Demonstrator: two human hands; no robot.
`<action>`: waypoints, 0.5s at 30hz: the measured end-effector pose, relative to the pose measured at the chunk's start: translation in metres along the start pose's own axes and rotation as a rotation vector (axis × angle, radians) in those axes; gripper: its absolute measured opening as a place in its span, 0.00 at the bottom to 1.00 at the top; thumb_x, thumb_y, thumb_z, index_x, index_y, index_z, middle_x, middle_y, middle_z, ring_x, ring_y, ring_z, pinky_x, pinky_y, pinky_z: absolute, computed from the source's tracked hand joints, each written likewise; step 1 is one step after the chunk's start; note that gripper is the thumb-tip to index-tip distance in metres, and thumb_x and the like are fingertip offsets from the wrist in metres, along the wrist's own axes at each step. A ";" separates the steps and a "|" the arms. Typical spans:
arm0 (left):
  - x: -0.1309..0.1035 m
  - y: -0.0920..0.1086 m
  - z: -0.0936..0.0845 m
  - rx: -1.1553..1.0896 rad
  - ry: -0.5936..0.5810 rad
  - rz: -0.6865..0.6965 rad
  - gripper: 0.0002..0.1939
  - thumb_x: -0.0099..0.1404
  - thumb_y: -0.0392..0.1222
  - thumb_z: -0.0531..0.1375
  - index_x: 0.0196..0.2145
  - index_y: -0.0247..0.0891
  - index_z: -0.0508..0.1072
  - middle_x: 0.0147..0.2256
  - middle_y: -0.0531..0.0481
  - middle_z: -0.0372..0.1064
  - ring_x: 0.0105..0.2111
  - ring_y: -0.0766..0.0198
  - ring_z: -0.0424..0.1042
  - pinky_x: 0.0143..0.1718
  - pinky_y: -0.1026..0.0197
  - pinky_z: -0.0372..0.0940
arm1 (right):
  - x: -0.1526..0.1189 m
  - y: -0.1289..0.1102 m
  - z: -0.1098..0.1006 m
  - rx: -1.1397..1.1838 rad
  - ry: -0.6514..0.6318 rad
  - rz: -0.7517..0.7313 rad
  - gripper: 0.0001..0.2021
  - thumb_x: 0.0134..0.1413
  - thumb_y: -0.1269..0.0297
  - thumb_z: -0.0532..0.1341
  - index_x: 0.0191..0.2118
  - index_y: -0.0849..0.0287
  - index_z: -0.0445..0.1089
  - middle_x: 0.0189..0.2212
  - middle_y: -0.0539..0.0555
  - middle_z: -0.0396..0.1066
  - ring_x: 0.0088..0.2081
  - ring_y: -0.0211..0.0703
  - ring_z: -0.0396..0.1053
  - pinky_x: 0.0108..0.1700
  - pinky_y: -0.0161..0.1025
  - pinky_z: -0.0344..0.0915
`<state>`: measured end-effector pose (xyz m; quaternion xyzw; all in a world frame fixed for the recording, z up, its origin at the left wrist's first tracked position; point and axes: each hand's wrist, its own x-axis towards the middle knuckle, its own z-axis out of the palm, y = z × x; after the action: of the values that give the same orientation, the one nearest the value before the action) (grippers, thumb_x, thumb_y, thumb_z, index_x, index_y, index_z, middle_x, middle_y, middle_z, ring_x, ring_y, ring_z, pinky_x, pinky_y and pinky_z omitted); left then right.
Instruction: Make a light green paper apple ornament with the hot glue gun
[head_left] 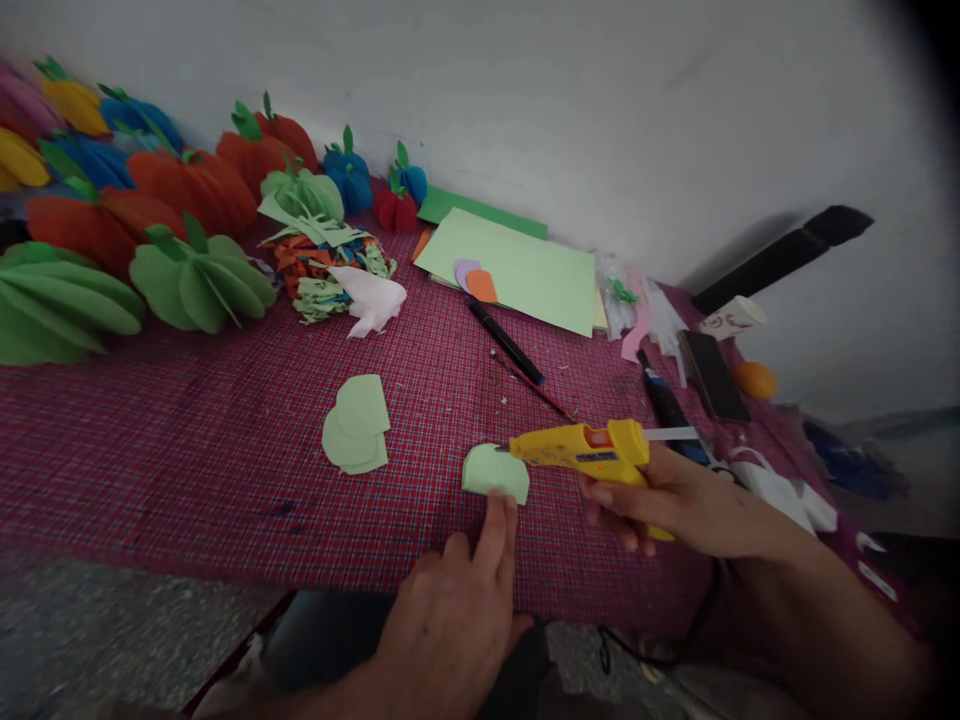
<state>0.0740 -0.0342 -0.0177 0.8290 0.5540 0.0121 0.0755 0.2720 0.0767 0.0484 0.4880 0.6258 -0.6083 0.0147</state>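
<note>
A yellow hot glue gun [577, 447] is in my right hand [675, 500], whose fingers wrap round its handle. The gun's nozzle points left, over the upper edge of a light green half-round paper piece [491, 474]. Two outstretched fingertips of my left hand [457, 610] press on the lower edge of that piece; its other fingers are bent and partly hidden. To the left, a few more light green paper pieces [356, 425] lie overlapping on the checked cloth. A white glue stick [671, 434] juts from the back of the gun.
Paper pumpkins [202, 280] in several colours crowd the left and back. Paper scraps [315, 270], green sheets [525, 265] and a black marker [506, 342] lie behind my hands. A phone [712, 375], a paper cup [733, 317] and an orange [755, 380] are at the right.
</note>
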 end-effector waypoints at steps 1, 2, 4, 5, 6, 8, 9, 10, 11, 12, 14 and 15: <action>0.001 0.000 -0.001 -0.006 -0.011 -0.005 0.41 0.53 0.58 0.60 0.59 0.34 0.56 0.59 0.42 0.54 0.27 0.60 0.70 0.20 0.57 0.70 | 0.001 -0.002 0.001 -0.008 -0.001 0.005 0.17 0.55 0.51 0.56 0.31 0.63 0.65 0.18 0.48 0.64 0.18 0.29 0.61 0.19 0.26 0.60; 0.002 0.000 -0.002 -0.016 -0.024 -0.007 0.42 0.53 0.59 0.60 0.59 0.34 0.57 0.59 0.41 0.54 0.27 0.60 0.70 0.21 0.57 0.70 | 0.002 -0.005 0.002 -0.017 -0.002 0.009 0.17 0.55 0.51 0.56 0.31 0.63 0.65 0.18 0.47 0.64 0.18 0.29 0.61 0.19 0.26 0.60; 0.005 0.001 -0.005 -0.040 -0.060 -0.006 0.43 0.52 0.61 0.60 0.59 0.34 0.57 0.59 0.41 0.54 0.28 0.59 0.71 0.22 0.56 0.71 | 0.005 -0.009 0.004 -0.027 -0.014 0.015 0.16 0.55 0.52 0.56 0.30 0.63 0.64 0.18 0.47 0.64 0.18 0.29 0.61 0.19 0.27 0.61; 0.006 0.001 -0.006 -0.052 -0.077 -0.006 0.43 0.52 0.61 0.60 0.59 0.34 0.58 0.59 0.41 0.54 0.28 0.59 0.71 0.22 0.56 0.71 | 0.006 -0.011 0.005 -0.032 -0.022 0.018 0.16 0.55 0.52 0.55 0.30 0.63 0.64 0.18 0.47 0.64 0.18 0.29 0.61 0.19 0.27 0.61; 0.006 0.001 -0.007 -0.060 -0.092 -0.009 0.43 0.52 0.61 0.59 0.59 0.34 0.58 0.59 0.40 0.54 0.29 0.58 0.71 0.22 0.56 0.71 | 0.007 -0.012 0.006 -0.034 -0.027 0.019 0.16 0.55 0.52 0.55 0.30 0.63 0.64 0.18 0.47 0.63 0.18 0.29 0.61 0.19 0.27 0.60; 0.007 0.001 -0.007 -0.072 -0.108 -0.014 0.42 0.52 0.61 0.59 0.59 0.34 0.58 0.59 0.40 0.55 0.30 0.58 0.71 0.23 0.57 0.71 | 0.008 -0.015 0.007 -0.041 -0.030 0.021 0.16 0.55 0.52 0.55 0.29 0.62 0.63 0.18 0.47 0.63 0.18 0.29 0.61 0.19 0.27 0.60; 0.007 0.001 -0.007 -0.076 -0.108 -0.018 0.43 0.52 0.61 0.59 0.59 0.33 0.58 0.59 0.39 0.55 0.30 0.58 0.71 0.23 0.57 0.71 | 0.008 -0.015 0.007 -0.043 -0.027 0.021 0.16 0.55 0.52 0.55 0.29 0.62 0.63 0.18 0.47 0.63 0.18 0.29 0.61 0.19 0.27 0.61; 0.006 0.001 -0.006 -0.080 -0.105 -0.021 0.43 0.52 0.61 0.59 0.59 0.33 0.58 0.59 0.39 0.55 0.30 0.57 0.71 0.23 0.57 0.71 | 0.008 -0.016 0.007 -0.046 -0.023 0.018 0.15 0.55 0.53 0.55 0.29 0.62 0.62 0.18 0.47 0.63 0.18 0.29 0.61 0.19 0.27 0.61; 0.006 0.001 -0.006 -0.084 -0.102 -0.024 0.43 0.52 0.62 0.59 0.59 0.33 0.57 0.59 0.39 0.55 0.30 0.57 0.71 0.23 0.56 0.71 | 0.008 -0.016 0.007 -0.047 -0.019 0.013 0.15 0.55 0.53 0.55 0.30 0.62 0.62 0.19 0.47 0.63 0.19 0.29 0.62 0.19 0.27 0.61; 0.006 0.001 -0.005 -0.087 -0.099 -0.028 0.44 0.52 0.62 0.59 0.59 0.33 0.57 0.59 0.38 0.56 0.30 0.57 0.71 0.23 0.56 0.71 | 0.008 -0.016 0.007 -0.051 -0.014 0.009 0.14 0.55 0.54 0.56 0.30 0.62 0.62 0.19 0.46 0.63 0.19 0.29 0.62 0.19 0.27 0.61; 0.006 0.001 -0.005 -0.089 -0.100 -0.033 0.44 0.52 0.62 0.59 0.59 0.32 0.57 0.59 0.38 0.56 0.30 0.57 0.71 0.23 0.55 0.71 | 0.008 -0.016 0.006 -0.066 -0.016 0.008 0.14 0.56 0.55 0.55 0.30 0.62 0.62 0.19 0.46 0.63 0.19 0.29 0.62 0.19 0.27 0.61; 0.007 0.001 -0.005 -0.089 -0.103 -0.034 0.44 0.52 0.62 0.59 0.59 0.32 0.57 0.58 0.39 0.56 0.30 0.57 0.71 0.23 0.55 0.71 | 0.008 -0.015 0.006 -0.080 -0.019 0.010 0.14 0.56 0.55 0.55 0.30 0.62 0.62 0.19 0.47 0.63 0.18 0.29 0.62 0.19 0.27 0.61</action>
<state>0.0767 -0.0278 -0.0126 0.8148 0.5622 -0.0070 0.1409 0.2551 0.0801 0.0537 0.4844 0.6470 -0.5873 0.0430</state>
